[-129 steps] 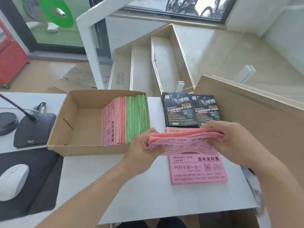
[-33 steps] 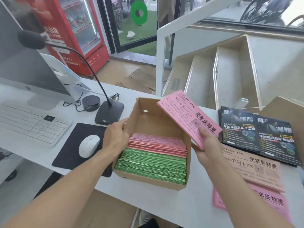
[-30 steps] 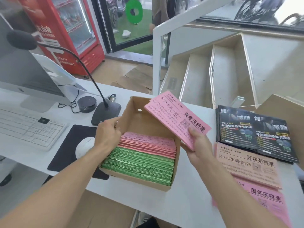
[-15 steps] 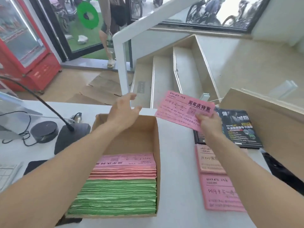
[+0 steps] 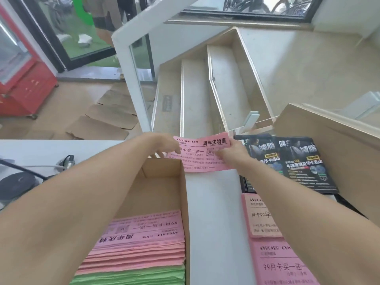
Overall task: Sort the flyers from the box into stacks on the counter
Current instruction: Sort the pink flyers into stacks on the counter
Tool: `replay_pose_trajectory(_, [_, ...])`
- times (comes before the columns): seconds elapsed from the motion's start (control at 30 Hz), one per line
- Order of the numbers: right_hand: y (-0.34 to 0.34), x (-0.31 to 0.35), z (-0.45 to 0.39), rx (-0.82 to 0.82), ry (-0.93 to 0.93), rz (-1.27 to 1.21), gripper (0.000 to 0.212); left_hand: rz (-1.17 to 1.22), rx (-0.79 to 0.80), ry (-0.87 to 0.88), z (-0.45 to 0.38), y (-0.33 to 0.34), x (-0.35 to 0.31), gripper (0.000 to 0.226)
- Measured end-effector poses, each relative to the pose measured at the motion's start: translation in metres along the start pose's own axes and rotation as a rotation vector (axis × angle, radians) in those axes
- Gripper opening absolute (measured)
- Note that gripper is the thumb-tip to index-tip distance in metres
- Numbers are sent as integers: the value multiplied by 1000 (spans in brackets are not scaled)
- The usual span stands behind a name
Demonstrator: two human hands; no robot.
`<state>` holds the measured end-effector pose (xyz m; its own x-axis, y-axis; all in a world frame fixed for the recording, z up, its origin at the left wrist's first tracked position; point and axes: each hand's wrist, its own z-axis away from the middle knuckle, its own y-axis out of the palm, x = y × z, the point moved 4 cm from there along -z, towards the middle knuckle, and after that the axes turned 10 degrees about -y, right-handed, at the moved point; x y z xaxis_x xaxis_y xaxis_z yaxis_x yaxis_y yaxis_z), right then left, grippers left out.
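Since half a second earlier, the left hand (image 5: 162, 146) had come off the far rim of the box and reached across to the pink paper flyer (image 5: 202, 154), so that both hands now held it. Its fingers pinched the flyer's left edge, while the right hand (image 5: 231, 154) gripped the right edge, thumb on the printed face. The flyer hung in the air above the far right corner of the open brown cardboard box (image 5: 185, 194). Inside the box, at its near end, lay a stack of pink flyers (image 5: 144, 243) and, nearer still, a stack of green flyers (image 5: 131, 276). On the white surface (image 5: 213, 223) to the right lay a pale salmon flyer stack (image 5: 259, 219), a pink flyer stack (image 5: 279, 264) nearer, and black glossy flyers (image 5: 296, 161) farther off.
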<state>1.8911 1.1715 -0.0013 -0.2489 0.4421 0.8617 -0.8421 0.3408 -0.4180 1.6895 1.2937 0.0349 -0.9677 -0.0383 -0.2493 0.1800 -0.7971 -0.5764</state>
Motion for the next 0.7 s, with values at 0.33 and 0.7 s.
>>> replay_pose_trajectory(0.33, [-20,6,-7,69,-277,-351,31,513,-93,233,-29,-27,11,37])
replay_pose_trajectory(0.7, [-27,4,-2,131,-329,146,41,240,-117,285,-23,-18,24,39])
